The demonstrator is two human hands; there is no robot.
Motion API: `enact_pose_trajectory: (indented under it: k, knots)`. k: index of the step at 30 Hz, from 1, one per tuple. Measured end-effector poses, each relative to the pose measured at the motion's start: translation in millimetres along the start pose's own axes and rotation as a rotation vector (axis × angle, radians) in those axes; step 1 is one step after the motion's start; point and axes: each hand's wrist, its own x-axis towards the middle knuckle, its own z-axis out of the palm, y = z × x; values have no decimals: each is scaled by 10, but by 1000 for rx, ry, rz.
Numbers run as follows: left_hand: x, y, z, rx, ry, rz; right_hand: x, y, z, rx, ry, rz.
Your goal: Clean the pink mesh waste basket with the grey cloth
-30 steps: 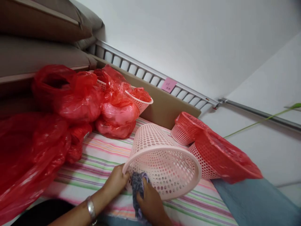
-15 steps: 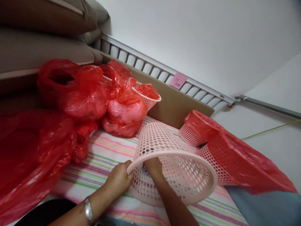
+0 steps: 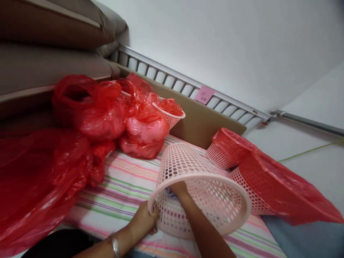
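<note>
Basket (image 3: 185,157) of pink perforated plastic lies tipped on its side on the striped sheet (image 3: 123,184), its wide mouth turned toward the person. Left hand (image 3: 143,219) holds the rim at the mouth's left edge, fingers clenched around it; a silver bracelet (image 3: 115,246) circles that wrist. Right hand (image 3: 179,187) reaches inside through the mouth, beside a bit of purplish cloth (image 3: 171,193) — rim and wall hide its fingers, so I cannot tell how they are closed.

To the right stand two more perforated baskets, the farther one (image 3: 219,156) and the nearer one (image 3: 248,191), both partly covered by red plastic. On the left are red plastic bags (image 3: 146,130), with a small white-rimmed basket (image 3: 172,119) next to them. Behind — on a metal railing (image 3: 166,73) — is a pink note (image 3: 204,94) with handwriting.
</note>
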Motion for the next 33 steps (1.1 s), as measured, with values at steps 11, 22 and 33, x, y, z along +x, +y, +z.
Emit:
enact_pose_trajectory:
  k: [11,22,33]
  knots:
    - [-21,198,-58,141,120,184,-1518,155,49,-21,-185,-44]
    - [-41,474,-398,449,175,221,-632,-99,195,-117,12,23]
    - [-7,113,-312,116,99,92,446,-100,135,48,150,-46]
